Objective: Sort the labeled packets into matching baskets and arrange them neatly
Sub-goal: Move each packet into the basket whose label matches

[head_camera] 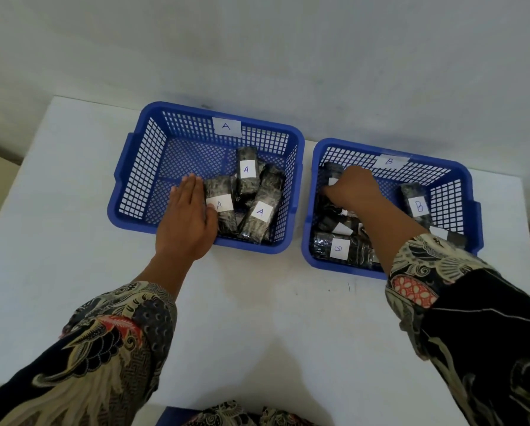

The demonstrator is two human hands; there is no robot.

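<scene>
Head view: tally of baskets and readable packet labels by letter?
Blue plastic mesh baskets: 2 (A-tagged, B-tagged)
Dark wrapped packets showing A: 3
Dark wrapped packets showing B: 2
Total: 7; others are hidden.

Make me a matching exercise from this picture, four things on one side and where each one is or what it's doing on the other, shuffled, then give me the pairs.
Things:
1. left hand
2. right hand
3. blue plastic mesh basket labelled A
4. upright dark packet labelled B

Places or states:
a. stands on the white table, left of the other basket
b. fingers straight, flat against a dark packet labelled A
c. by the right wall of the blue plastic mesh basket labelled B
d. fingers curled down among packets

Pairs: 1-b, 2-d, 3-a, 4-c
</scene>
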